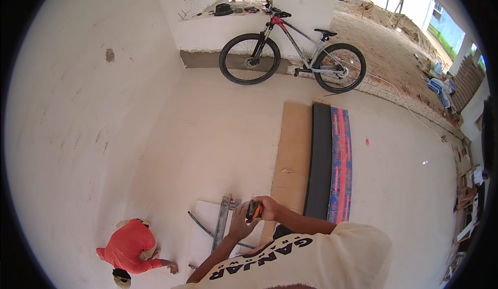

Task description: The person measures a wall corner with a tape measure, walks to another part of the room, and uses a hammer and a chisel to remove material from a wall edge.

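A small black-and-orange tool (254,211) sits between my two hands; its exact kind is too small to make out. My left hand (239,224) presses against its left side. From the right, my right hand (268,208) closes around it. Just left of my left hand, a long metal rail device (222,224) like a manual tile cutter rests on a pale tile (201,237). A thin dark bar (199,223) sticks out from it at a slant.
A person in a red shirt (132,245) crouches at the lower left, one hand on the floor. Ahead lie a cardboard sheet (290,149), a dark slab (319,159) and blue-and-red boxes (341,159). A bicycle (295,45) leans against the low wall (202,32).
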The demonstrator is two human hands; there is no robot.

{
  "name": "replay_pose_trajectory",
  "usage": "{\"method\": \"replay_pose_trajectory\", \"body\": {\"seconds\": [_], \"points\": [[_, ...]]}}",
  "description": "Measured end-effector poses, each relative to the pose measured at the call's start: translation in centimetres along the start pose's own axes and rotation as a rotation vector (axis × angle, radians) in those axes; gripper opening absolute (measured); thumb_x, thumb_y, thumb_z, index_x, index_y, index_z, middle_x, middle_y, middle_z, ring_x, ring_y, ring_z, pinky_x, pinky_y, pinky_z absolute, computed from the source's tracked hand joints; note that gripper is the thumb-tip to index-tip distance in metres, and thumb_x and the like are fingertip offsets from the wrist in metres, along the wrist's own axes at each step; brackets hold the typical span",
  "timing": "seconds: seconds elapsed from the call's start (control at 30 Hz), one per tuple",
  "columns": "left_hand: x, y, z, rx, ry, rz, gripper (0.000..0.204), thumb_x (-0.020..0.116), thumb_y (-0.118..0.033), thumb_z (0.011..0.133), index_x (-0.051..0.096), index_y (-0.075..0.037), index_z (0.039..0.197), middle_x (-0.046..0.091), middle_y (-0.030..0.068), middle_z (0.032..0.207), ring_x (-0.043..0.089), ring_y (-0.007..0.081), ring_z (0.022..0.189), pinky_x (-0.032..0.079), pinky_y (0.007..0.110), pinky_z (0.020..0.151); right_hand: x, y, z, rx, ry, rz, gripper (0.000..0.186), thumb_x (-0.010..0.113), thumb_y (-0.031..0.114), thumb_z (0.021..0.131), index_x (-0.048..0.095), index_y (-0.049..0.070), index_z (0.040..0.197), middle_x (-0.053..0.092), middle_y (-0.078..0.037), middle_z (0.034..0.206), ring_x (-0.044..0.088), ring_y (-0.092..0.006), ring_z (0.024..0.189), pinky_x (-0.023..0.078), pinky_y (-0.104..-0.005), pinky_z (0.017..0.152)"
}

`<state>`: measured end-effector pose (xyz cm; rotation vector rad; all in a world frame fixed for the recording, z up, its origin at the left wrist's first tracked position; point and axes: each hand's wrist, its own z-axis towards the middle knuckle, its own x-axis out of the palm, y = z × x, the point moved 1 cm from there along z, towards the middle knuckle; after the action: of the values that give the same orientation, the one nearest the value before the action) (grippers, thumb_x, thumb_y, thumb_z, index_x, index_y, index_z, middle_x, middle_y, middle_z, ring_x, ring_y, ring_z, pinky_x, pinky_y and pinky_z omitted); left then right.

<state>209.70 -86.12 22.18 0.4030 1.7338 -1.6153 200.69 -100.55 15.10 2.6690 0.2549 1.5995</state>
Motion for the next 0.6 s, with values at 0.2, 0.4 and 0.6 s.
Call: {"method": "replay_pose_trajectory", "body": {"seconds": [0.2,0.4,0.6], "points": [[3.3,-8.2,14.3,0.18,-0.002,-0.065,0.075,0.081,-0.028,0.069,0.046,-0.002,0.129,0.052,0.0158,0.109,0.049,0.0332,0.102,0.042,0.044,0.088,-0.3,13.3,-8.3,-0.137,-0.005,0.035,0.022,0.045,0.024,0.096,0.057,0.006,0.095,0.063,-0.01,0.092,0.062,-0.0271,0.088,0.048,-0.0497,0.088],[10.2,-9.3,24.5,0.12,0.003,-0.293,0.05,0.075,-0.024,0.073,0.053,0.0,0.111,0.055,0.0109,0.091,0.054,0.0256,0.085,0.045,0.038,0.08,-2.1,24.3,-19.2,-0.389,-0.298,0.15,0.019,0.043,0.025,0.098,0.049,0.008,0.103,0.056,-0.021,0.112,0.056,-0.0329,0.106,0.044,-0.057,0.094],[15.4,-4.9,33.9,-0.377,0.214,-0.806,0.041,0.055,-0.042,0.09,0.053,-0.005,0.108,0.057,0.0062,0.091,0.059,0.0164,0.079,0.049,0.032,0.074,-13.6,33.6,-26.7,-0.863,-0.373,0.413,0.011,0.046,0.018,0.098,0.052,0.009,0.096,0.062,-0.014,0.101,0.062,-0.0256,0.096,0.053,-0.042,0.086]]}}
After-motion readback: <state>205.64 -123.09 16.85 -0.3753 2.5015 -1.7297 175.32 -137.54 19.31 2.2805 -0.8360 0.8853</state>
